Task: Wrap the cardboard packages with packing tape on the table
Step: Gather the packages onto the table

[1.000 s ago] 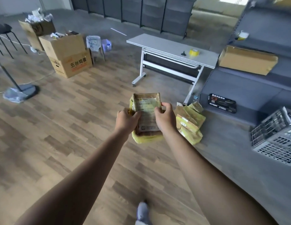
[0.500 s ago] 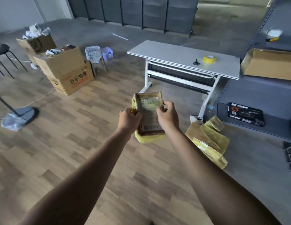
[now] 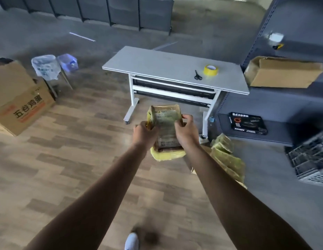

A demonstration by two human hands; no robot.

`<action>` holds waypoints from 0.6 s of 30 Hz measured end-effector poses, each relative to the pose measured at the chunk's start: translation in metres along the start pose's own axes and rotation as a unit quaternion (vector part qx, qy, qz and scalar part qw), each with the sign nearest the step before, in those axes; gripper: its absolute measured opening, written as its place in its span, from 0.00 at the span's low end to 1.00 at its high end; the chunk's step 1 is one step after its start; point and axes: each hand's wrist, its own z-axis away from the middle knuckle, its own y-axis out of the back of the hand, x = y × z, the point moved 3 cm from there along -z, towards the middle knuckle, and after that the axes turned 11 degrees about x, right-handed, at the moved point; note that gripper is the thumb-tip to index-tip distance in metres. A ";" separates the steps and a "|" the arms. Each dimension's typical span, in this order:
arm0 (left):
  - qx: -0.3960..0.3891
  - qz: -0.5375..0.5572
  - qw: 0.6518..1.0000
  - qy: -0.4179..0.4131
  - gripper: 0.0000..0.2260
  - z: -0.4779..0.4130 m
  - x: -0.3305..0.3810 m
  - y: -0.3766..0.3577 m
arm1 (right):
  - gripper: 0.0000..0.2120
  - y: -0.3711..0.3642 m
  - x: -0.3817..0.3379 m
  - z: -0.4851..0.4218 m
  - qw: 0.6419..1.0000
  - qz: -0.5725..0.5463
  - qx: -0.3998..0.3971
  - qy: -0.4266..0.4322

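- From my remote seat I see both arms stretched forward over the wood-pattern floor, holding one flat cardboard package wrapped in yellowish tape with a printed label [image 3: 165,121] in the air, in front of the table and short of it.
- The left hand [image 3: 144,135] grips the package's left edge, with the thumb curled over the top face.
- The right hand [image 3: 187,131] grips the right edge, with the fingers curled round the far corner and the thumb on the label.
- The package tilts with its far end raised, and a loose yellow wrap bulges below its near end.
- The long white table on a wheeled metal frame [image 3: 157,62] stands ahead, well apart from the hands.
- A roll of yellow packing tape [image 3: 210,70] lies flat on the table's right part, and a pair of black scissors [image 3: 198,75] lies just beside it on its left.
- A heap of similar yellow-wrapped packages [image 3: 227,156] lies on the floor near the table's right leg, to the right of the right forearm.
- A plain brown cardboard box [image 3: 283,74] sits on the grey shelving at right. A flat black printed box [image 3: 248,122] lies on a lower level, and a wire mesh basket [image 3: 312,159] is at the right edge.
- At left stands a large brown carton with red and green print [image 3: 20,101], and beyond it is a bin lined with a clear plastic bag [image 3: 46,66].
- A light-coloured shoe [image 3: 132,241] shows at the bottom edge.
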 end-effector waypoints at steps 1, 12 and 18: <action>-0.014 0.005 1.000 -0.004 0.09 -0.018 0.004 -0.004 | 0.16 -0.007 -0.005 -0.012 1.000 0.000 0.007 -0.007; -0.123 -0.039 0.991 -0.032 0.14 -0.180 0.032 -0.084 | 0.18 -0.061 -0.017 -0.151 0.995 -0.018 0.083 -0.055; -0.132 -0.055 0.990 -0.013 0.15 -0.274 0.032 -0.152 | 0.17 -0.108 0.005 -0.256 0.991 -0.038 0.077 -0.101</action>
